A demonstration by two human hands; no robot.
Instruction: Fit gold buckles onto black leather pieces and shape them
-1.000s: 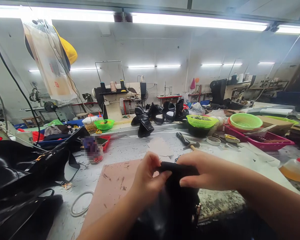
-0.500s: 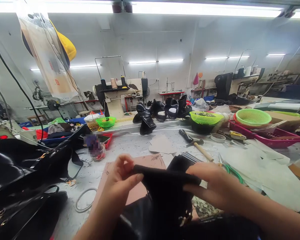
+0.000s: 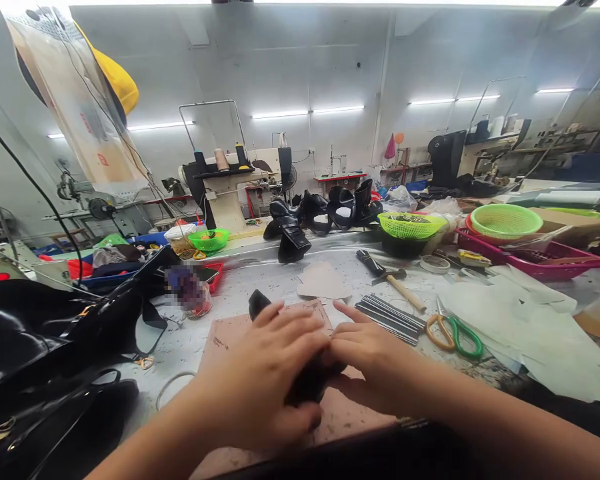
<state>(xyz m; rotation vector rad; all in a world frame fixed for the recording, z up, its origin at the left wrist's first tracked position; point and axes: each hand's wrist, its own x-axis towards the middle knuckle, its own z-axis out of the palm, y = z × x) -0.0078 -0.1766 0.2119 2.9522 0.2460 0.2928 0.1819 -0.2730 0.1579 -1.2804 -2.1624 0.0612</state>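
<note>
A black boot upper [image 3: 307, 381] lies over a pink board [image 3: 230, 337] in front of me, mostly covered by both hands. Its dark tip [image 3: 257, 303] sticks out beyond the fingers of my left hand [image 3: 267, 363]. That hand is laid across the upper, thumb on the near side, gripping it. My right hand [image 3: 375, 353] holds its right side with bent fingers, the index finger stretched forward. More black material [image 3: 360, 460] crosses the bottom edge of the view.
Right of the hands are black strips [image 3: 390, 319], green-and-orange-handled scissors [image 3: 455, 333], a hammer [image 3: 405, 293] and pale sheets [image 3: 540, 327]. Finished-looking black boots [image 3: 290, 233] stand behind. Shiny black pieces [image 3: 40, 340] pile up at left, near a jar [image 3: 197, 303].
The black upper, held up and stretched between both hands before, is now down at the board. My hands have come together over it, and the strips and scissors show more fully.
</note>
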